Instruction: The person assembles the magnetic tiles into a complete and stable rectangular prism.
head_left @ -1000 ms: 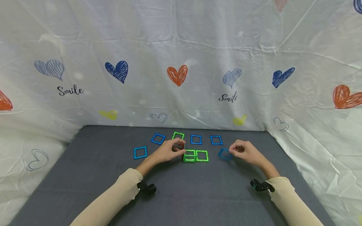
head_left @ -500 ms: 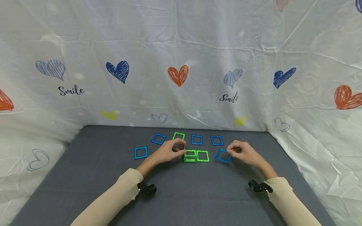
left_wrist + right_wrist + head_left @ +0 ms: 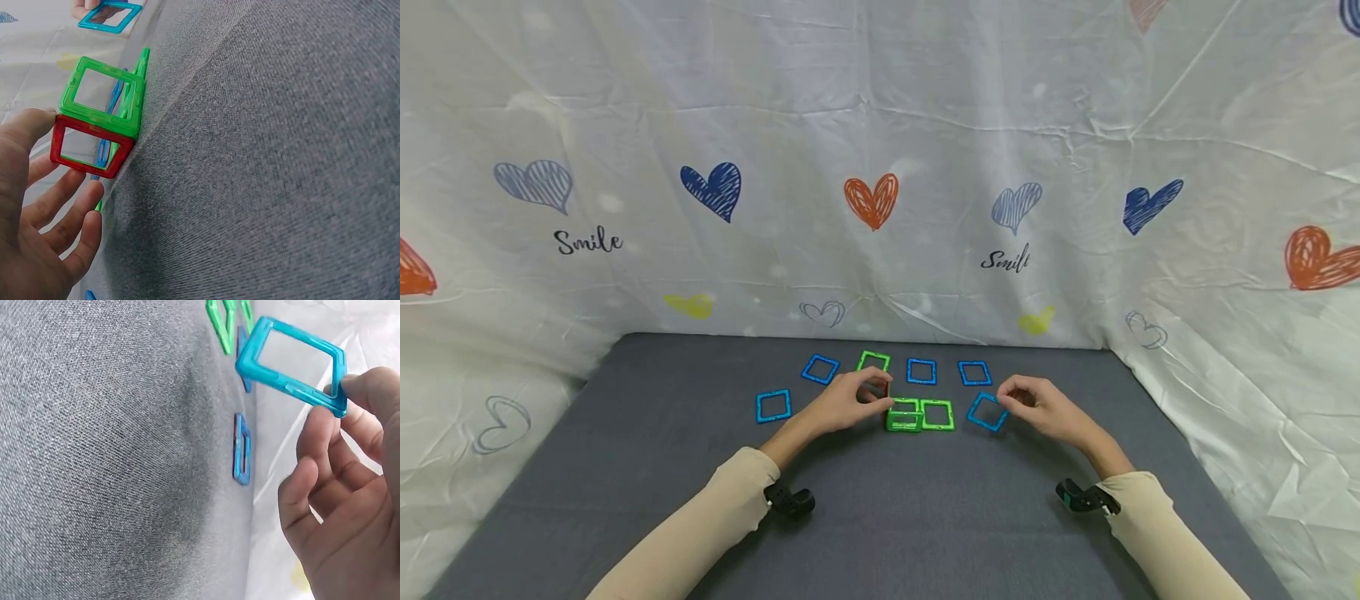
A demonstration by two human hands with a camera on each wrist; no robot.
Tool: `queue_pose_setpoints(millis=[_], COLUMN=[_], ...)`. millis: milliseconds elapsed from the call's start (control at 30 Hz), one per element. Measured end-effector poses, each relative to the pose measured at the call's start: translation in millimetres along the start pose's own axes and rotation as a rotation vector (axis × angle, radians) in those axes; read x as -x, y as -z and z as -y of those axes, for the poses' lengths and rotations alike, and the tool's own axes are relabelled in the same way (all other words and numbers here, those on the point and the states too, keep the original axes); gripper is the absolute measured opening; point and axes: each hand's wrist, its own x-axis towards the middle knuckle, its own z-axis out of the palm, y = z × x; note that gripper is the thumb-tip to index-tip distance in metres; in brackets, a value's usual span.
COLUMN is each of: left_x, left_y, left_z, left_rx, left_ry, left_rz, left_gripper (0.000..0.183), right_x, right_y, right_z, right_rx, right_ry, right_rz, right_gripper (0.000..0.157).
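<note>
In the head view, my left hand (image 3: 846,402) is at a small structure of magnetic tiles near the middle of the table. Its thumb and fingers hold a standing red magnetic tile (image 3: 56,140), joined at an edge to a green magnetic tile (image 3: 97,116). Another green tile (image 3: 952,415) adjoins the structure on the right. My right hand (image 3: 1045,404) pinches a blue magnetic tile (image 3: 290,387) at one corner, between thumb and fingers. That tile is tilted above the cloth, a short way right of the green ones. The structure's far side is partly hidden.
Loose blue tiles lie on the grey cloth (image 3: 880,517): one at left (image 3: 759,408), others behind, including a blue tile (image 3: 921,360) and a blue tile (image 3: 974,363). A green tile (image 3: 874,353) lies behind my left hand. A white heart-printed curtain (image 3: 790,250) surrounds the table's back.
My right hand has moved slightly left with the blue tile, which has turned and come closer to the green tiles. My left hand has stayed at the structure.
</note>
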Motion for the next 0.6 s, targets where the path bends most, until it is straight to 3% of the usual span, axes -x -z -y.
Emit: queue_pose_setpoints(millis=[300,600], left_x=[-0.8,-0.7], left_y=[0.1,0.0], left_z=[-0.2,-0.2], left_rx=[0.0,-0.007], left_ry=[-0.005,-0.002], left_rz=[0.005,-0.001], left_gripper=[0.044,0.044], right_x=[0.9,0.8], right_y=[-1.4,-5.3], right_z=[-2.7,-1.4], right_rx=[-0.112,-0.089], right_ry=[-0.035,-0.02], right_rz=[0.039,0.015], right_gripper=[0.011,0.009])
